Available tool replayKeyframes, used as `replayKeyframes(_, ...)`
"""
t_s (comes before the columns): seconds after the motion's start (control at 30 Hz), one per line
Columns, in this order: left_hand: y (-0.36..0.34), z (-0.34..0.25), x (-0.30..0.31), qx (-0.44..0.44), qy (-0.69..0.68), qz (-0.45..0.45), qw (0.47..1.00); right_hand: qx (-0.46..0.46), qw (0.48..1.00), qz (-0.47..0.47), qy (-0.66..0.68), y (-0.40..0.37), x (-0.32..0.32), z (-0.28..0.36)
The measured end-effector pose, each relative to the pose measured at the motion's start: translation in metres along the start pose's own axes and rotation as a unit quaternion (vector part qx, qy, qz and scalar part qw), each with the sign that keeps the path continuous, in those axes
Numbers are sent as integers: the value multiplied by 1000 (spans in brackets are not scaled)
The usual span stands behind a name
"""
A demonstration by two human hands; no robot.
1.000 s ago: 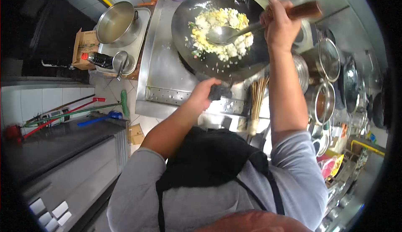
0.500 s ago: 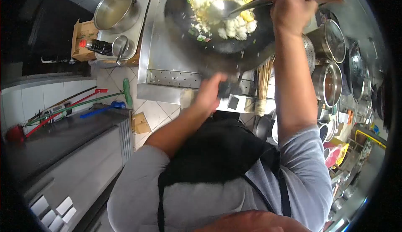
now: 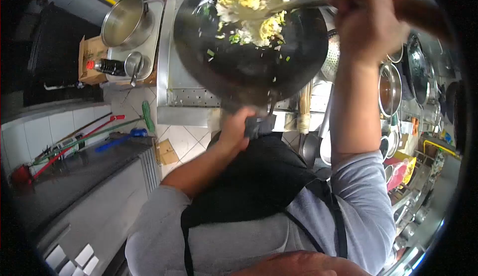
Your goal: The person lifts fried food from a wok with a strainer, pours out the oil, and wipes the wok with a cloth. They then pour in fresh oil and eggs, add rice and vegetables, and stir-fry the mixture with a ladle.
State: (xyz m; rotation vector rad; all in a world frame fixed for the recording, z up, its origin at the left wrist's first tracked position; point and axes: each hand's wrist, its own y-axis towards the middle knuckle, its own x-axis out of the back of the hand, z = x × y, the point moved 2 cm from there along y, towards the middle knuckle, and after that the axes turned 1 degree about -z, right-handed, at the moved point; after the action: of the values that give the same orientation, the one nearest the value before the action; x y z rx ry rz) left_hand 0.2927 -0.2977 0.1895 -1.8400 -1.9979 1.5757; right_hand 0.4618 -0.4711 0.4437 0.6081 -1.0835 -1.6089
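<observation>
A big black wok [image 3: 249, 67] is lifted off the steel stove top [image 3: 172, 77] and tilted toward me. Fried rice with egg and green bits [image 3: 249, 7] is piled at its far side. My left hand [image 3: 236, 129] grips the wok's near handle through a dark cloth [image 3: 259, 125]. My right hand [image 3: 366, 19] is closed around the wooden handle of a metal ladle [image 3: 294, 3], whose bowl lies in the rice.
A steel pot [image 3: 122, 22], a small cup and a dark sauce bottle [image 3: 107, 67] sit on a tray left of the stove. Several pots and pans [image 3: 391, 89] crowd the right. A bamboo brush [image 3: 302, 111] hangs at the stove front. Mops [image 3: 84, 136] lean at the left counter.
The wok has been pulled off the burner toward me and raised. The rice has shifted to its far side. My right hand and ladle have moved up and to the right.
</observation>
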Motion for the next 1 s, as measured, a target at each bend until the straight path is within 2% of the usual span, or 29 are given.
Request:
replayKeyframes(0.03,14,-4,3,-3,8,-3,1000,-170,925,-21,339,4,0,12)
replayKeyframes(0.1,59,-27,-8,44,2,3,999,-152,963,-63,213,-13,-9,16)
replayKeyframes(0.13,83,-28,-6,24,-5,2,1000,-257,946,-107,165,-27,-19,-2)
replayKeyframes(0.17,86,-39,-22,47,-26,0,999,-254,950,-80,161,-36,-29,-27)
replayKeyframes(0.23,99,-33,-16,32,10,-2,999,-247,949,-115,160,-20,-33,-36)
replayKeyframes(0.3,101,-41,-16,18,12,-8,1000,-171,954,-90,230,2,-29,-26)
replayKeyframes(0.37,97,-43,-15,11,14,-16,1000,-171,962,-98,189,-2,-38,-44)
replayKeyframes(0.43,97,-46,-13,20,17,-22,999,-249,961,-73,97,-21,-57,-83)
replayKeyframes(0.47,100,-49,-15,14,16,-20,1000,-276,950,-66,130,-17,-54,-88)
replayKeyframes(0.57,99,-47,-11,33,17,-34,999,-281,948,-60,138,16,-50,-62)
replayKeyframes(0.63,98,-49,-11,10,35,-48,998,-261,950,-69,157,18,-59,-68)
replayKeyframes(0.7,93,-52,-10,7,37,-48,998,-309,924,-152,166,-1,-80,-97)
replayKeyframes(0.73,93,-53,-11,0,35,-45,998,-247,963,-97,44,2,-83,-99)
replayKeyframes(0.77,98,-58,-12,0,32,-41,999,-274,956,-104,9,5,-80,-102)
replayKeyframes(0.83,95,-54,-5,88,26,-59,994,-328,940,-76,-48,12,-58,-87)
replayKeyframes(0.87,94,-55,-10,41,7,-64,997,-140,982,-27,-122,19,-34,-85)
replayKeyframes(0.9,100,-53,-7,44,3,-64,997,43,981,27,-189,15,-13,-74)
replayKeyframes(0.93,104,-47,1,40,28,-55,997,-198,978,-46,42,22,1,-47)
replayKeyframes(0.97,107,-47,5,32,55,-42,997,-269,923,-80,265,15,16,-45)
replayKeyframes(1.0,106,-51,1,30,54,-41,997,-281,940,-76,178,8,16,-49)
